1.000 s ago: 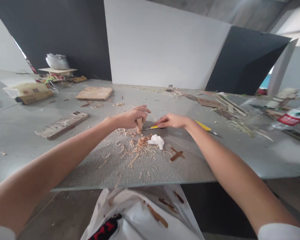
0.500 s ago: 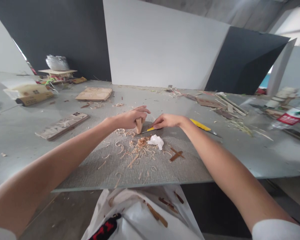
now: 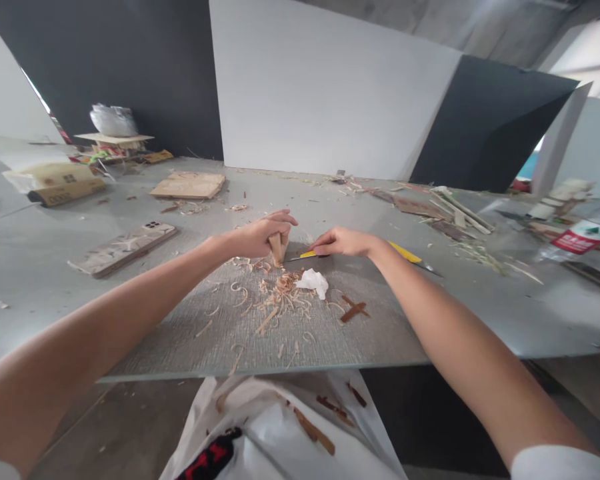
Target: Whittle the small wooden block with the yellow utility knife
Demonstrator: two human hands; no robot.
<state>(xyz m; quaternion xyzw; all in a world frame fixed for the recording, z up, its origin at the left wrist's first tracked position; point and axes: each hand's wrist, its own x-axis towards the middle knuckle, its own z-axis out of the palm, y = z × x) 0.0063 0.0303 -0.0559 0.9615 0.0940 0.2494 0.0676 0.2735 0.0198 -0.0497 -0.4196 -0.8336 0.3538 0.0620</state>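
Note:
My left hand (image 3: 273,235) is closed around a small pale wood piece (image 3: 279,249), held upright over the table. In my right hand (image 3: 341,242) is a yellow utility knife (image 3: 308,255), its thin blade pointing left toward the wood's lower end. The blade tip is close to the wood; I cannot tell if they touch. Below both hands lie curled wood shavings (image 3: 273,307) and a crumpled white tissue (image 3: 314,283). A second yellow knife (image 3: 405,253) rests on the table behind my right wrist.
On the left lie a phone (image 3: 125,247), a flat wooden board (image 3: 189,185) and a tissue pack (image 3: 53,177). Wood strips (image 3: 457,210) and a plastic bottle (image 3: 580,233) are at the right. Crossed brown strips (image 3: 353,310) lie near the table's front edge (image 3: 260,375).
The knife in my right hand has shifted a little right and away, its tip drawing back from the wood's lower end. My left hand keeps its hold on the wood, tilting it slightly.

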